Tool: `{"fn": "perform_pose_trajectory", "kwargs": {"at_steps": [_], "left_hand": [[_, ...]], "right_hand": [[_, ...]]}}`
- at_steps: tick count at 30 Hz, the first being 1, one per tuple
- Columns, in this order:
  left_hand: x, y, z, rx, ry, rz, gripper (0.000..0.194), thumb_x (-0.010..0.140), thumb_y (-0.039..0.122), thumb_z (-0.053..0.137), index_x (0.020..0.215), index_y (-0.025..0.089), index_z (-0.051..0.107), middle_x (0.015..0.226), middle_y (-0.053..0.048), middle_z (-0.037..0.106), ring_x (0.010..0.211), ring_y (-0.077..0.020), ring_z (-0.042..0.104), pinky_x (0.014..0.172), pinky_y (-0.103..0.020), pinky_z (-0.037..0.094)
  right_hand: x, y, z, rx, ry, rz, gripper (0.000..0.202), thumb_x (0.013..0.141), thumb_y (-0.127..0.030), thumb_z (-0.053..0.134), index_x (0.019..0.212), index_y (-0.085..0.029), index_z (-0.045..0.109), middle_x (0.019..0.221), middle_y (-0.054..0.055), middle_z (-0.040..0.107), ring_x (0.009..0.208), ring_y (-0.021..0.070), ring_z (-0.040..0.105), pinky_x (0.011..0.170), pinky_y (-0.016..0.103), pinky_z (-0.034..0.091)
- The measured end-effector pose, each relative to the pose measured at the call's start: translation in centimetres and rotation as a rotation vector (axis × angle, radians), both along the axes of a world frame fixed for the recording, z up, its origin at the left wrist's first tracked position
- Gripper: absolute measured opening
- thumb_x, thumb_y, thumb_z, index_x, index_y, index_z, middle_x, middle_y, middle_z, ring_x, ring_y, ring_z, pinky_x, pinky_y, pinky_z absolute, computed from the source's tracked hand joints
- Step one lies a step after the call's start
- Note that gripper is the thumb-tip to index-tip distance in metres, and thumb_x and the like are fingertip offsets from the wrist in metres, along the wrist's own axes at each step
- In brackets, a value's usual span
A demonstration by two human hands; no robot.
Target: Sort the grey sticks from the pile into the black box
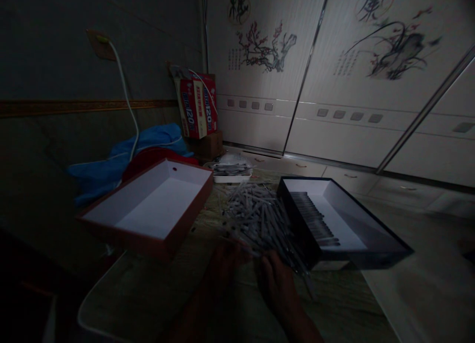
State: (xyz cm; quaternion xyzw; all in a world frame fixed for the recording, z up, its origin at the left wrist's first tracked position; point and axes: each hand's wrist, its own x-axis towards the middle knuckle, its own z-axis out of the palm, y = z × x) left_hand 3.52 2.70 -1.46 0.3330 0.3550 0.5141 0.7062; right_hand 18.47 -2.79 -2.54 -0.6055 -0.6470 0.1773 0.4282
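grey slim sticks (256,209) lie heaped mid-frame, just above your nearer right hand (274,273) and dim left hand (223,261), many slanting toward lower right; whether your fingers grip any, i cannot tell.

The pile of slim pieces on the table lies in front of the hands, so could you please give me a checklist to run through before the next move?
1. Both hands in view: ok; left hand and right hand are at the near side of the pile.
2. What the fingers grip: cannot tell; too dark and blurred.
3. Pieces in the pile aligned: not ok; they lie at many angles.
4. Black box open on top: ok; a row of slim pieces lies inside.
5. Red box open on top: ok; it stands left of the pile.
6. Lighting: not ok; the scene is dim.
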Motion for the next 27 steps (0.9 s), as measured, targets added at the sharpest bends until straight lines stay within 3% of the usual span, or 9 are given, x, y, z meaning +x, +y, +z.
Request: {"fn": "perform_pose_trajectory", "kwargs": {"at_steps": [4,10,16,21,27], "left_hand": [[0.0,-0.1,0.3,0.007,0.031,-0.013,0.026,0.061,0.036,0.074,0.072,0.015,0.064,0.069,-0.003,0.068,0.065,-0.0189,0.065,0.07,-0.035,0.051],[-0.1,0.0,0.3,0.039,0.03,-0.019,0.025,0.065,0.037,0.071,0.072,0.015,0.065,0.069,-0.004,0.069,0.068,-0.0189,0.065,0.071,-0.034,0.05],[0.1,-0.1,0.3,0.037,0.079,-0.008,0.027,0.061,0.039,0.073,0.071,0.015,0.065,0.066,-0.003,0.068,0.061,-0.018,0.065,0.064,-0.033,0.051],[0.1,0.0,0.1,0.034,0.049,0.005,0.024,0.063,0.037,0.072,0.071,0.015,0.065,0.07,-0.003,0.069,0.066,-0.019,0.066,0.068,-0.034,0.051],[0.1,-0.1,0.4,0.014,0.069,-0.027,0.026,0.063,0.037,0.072,0.073,0.015,0.064,0.067,-0.003,0.069,0.063,-0.0182,0.066,0.067,-0.033,0.051]], "right_hand": [[0.0,-0.1,0.1,-0.003,0.024,-0.002,0.033,0.092,-0.04,0.03,0.07,-0.024,0.049,0.057,-0.001,0.052,0.05,0.0136,0.051,0.049,0.022,0.036],[0.0,0.0,-0.1,-0.041,0.004,0.02,0.024,0.092,-0.036,0.032,0.085,-0.022,0.05,0.068,0.0,0.059,0.059,0.0141,0.057,0.055,0.022,0.038],[0.2,0.2,-0.9,0.015,-0.043,-0.026,0.034,0.092,-0.036,0.029,0.068,-0.023,0.049,0.056,-0.001,0.052,0.049,0.013,0.051,0.05,0.022,0.036],[0.2,-0.1,0.0,-0.02,-0.022,0.015,0.025,0.092,-0.035,0.031,0.083,-0.022,0.051,0.066,0.0,0.058,0.058,0.0135,0.057,0.054,0.022,0.039],[0.1,0.3,-0.9,0.046,-0.027,-0.018,0.032,0.091,-0.04,0.029,0.078,-0.021,0.052,0.061,0.0,0.055,0.053,0.0134,0.053,0.052,0.022,0.039]]}}
